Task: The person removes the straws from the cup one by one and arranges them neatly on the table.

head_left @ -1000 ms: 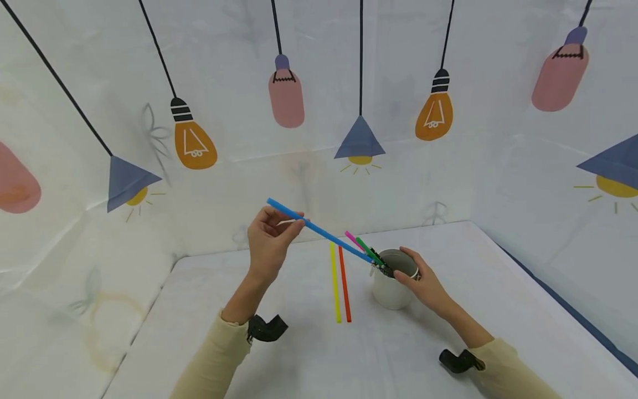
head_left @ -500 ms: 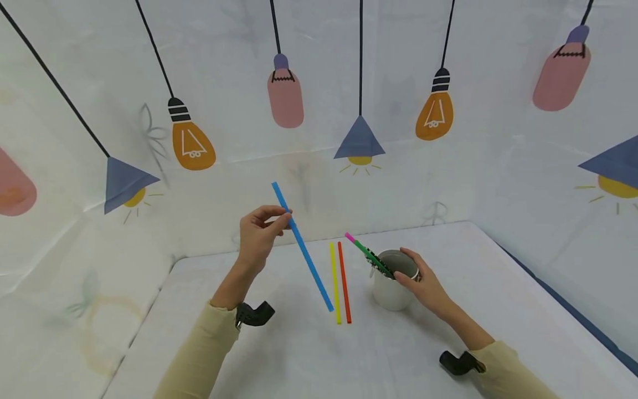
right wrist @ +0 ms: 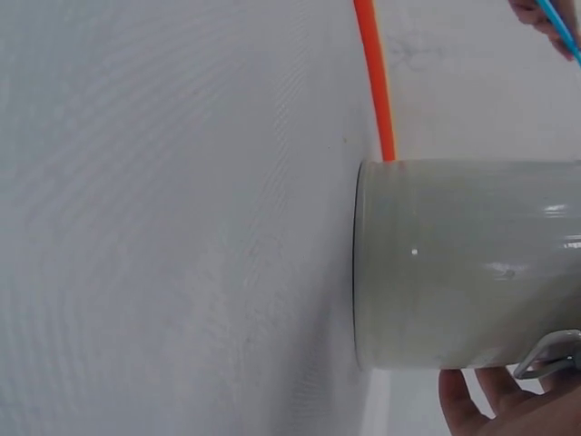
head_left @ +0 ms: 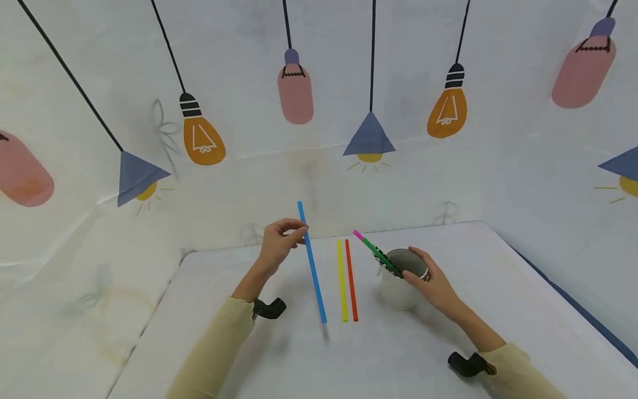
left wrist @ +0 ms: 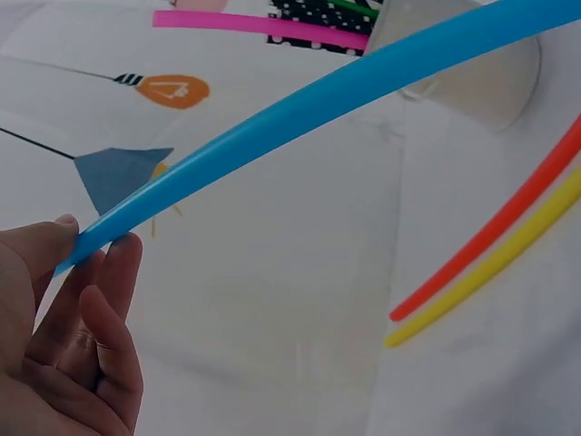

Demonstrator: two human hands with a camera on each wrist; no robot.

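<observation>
My left hand (head_left: 280, 244) pinches a blue straw (head_left: 313, 277) near its upper end, between thumb and fingers. The straw hangs steeply, its lower end close over the table with a shadow beneath. To its right, a yellow straw (head_left: 342, 280) and a red straw (head_left: 351, 280) lie side by side on the table. My right hand (head_left: 438, 285) grips the rim of a whitish cup-shaped container (head_left: 396, 293), which has a wire loop (right wrist: 551, 350) on its side. A pink straw (left wrist: 227, 23) and a green straw (head_left: 370, 245) lean out of it, beside a black, white-dotted piece (left wrist: 313, 13).
The white-covered table (head_left: 423, 360) reaches back to a wall sheet (head_left: 239, 199) printed with hanging lamps. A dark blue edge (head_left: 553, 285) runs along the table's right side. Black devices sit on both wrists, the left one (head_left: 269, 308) and the right one (head_left: 466, 364).
My left hand has drawn the blue straw away from the container to the left, and the straw has swung from slanted to nearly upright. My right hand stays on the container.
</observation>
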